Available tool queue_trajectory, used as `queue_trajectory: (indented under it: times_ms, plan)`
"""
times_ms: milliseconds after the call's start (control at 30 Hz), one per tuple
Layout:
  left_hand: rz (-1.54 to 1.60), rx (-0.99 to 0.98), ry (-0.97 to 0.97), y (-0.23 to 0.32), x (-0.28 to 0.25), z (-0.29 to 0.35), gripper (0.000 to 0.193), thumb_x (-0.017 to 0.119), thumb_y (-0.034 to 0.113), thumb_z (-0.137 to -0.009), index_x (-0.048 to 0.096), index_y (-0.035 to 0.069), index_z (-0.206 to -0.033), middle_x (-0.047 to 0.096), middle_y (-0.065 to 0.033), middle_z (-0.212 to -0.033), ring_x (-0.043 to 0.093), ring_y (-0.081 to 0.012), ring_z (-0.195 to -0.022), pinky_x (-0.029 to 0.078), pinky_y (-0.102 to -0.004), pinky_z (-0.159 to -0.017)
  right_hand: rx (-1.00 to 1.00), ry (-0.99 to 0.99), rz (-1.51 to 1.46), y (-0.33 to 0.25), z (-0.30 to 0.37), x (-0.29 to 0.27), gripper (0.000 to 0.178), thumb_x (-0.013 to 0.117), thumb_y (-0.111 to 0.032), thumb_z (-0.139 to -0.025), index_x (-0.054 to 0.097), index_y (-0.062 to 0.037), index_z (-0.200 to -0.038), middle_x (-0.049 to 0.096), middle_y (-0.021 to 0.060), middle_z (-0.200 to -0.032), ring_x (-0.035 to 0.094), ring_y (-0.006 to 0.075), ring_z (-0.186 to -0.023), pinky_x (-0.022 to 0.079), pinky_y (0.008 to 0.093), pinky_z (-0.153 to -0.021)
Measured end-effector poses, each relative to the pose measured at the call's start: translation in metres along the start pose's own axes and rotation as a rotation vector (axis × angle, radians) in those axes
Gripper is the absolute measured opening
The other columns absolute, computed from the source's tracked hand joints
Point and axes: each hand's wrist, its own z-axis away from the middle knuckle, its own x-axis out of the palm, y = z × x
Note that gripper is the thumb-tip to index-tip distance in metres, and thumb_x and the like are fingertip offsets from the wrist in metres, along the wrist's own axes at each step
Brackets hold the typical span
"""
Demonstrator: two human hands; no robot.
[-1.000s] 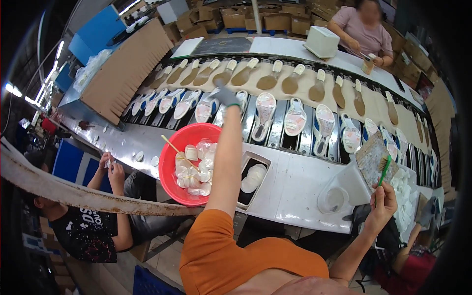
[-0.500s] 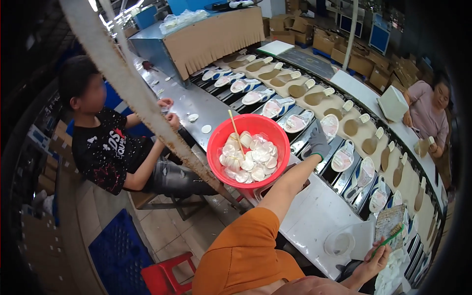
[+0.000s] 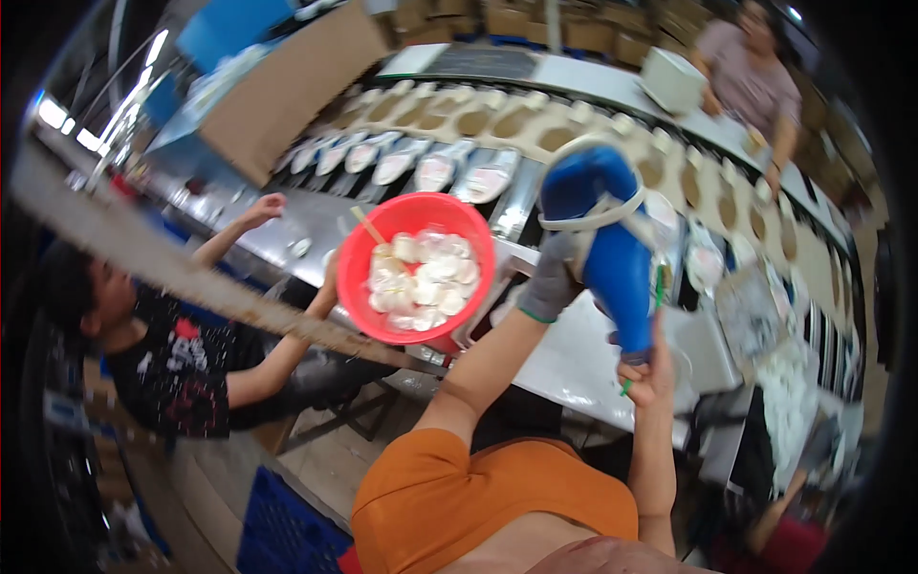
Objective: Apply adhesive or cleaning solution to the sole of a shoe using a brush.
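My left hand (image 3: 555,273), in a grey glove, grips a blue shoe last (image 3: 622,277) with white straps around it, raised above the bench. Close to the last's lower end is my bare right hand (image 3: 650,378), its fingers closed on a slim green brush (image 3: 660,285). The brush lies along the last's right side; I cannot tell whether its bristles touch. To the left, a red basin (image 3: 416,332) holds many round white pads (image 3: 442,287) and a wooden stick (image 3: 367,225).
Lasts with white uppers (image 3: 438,167) lie along a slatted conveyor. Beyond them, a beige belt carries soles (image 3: 473,122). A co-worker in black (image 3: 167,354) sits at left; another person (image 3: 755,72) works across the line. A rusty post (image 3: 191,258) slants past the basin.
My left hand has lifted a last off the conveyor and drawn it closer. My right hand has brought the green brush up beside it. The view has shifted; the seated co-worker's arms have moved.
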Motion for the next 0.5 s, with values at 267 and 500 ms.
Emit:
queue_trajectory:
  times_ms: [267, 500]
  plan:
    - [-0.842, -0.241, 0.023, -0.035, -0.023, 0.085, 0.054, 0.067, 0.016, -0.083, 0.046, 0.003, -0.13, 0.056, -0.0089, -0.123, 0.054, -0.0228, -0.114, 0.041, -0.0392, -0.102, -0.71, 0.302, 0.825, -0.004, 0.068, 0.016, 0.069, 0.075, -0.004, -0.076, 0.045, 0.0025, -0.137, 0.066, 0.0023, -0.093, 0.044, -0.0006, -0.058, 0.033, 0.0163, -0.05]
    - [-0.825, -0.075, 0.421, -0.074, -0.043, 0.135, 0.044, 0.074, 0.01, -0.079, 0.058, 0.0, -0.118, 0.063, -0.0102, -0.111, 0.061, -0.0207, -0.1, 0.05, -0.0342, -0.087, -0.662, 0.746, 1.514, -0.03, 0.132, -0.018, 0.026, 0.072, -0.006, -0.077, 0.067, -0.0016, -0.102, 0.062, -0.0015, -0.082, 0.046, 0.0078, -0.062, 0.036, 0.0221, -0.056]
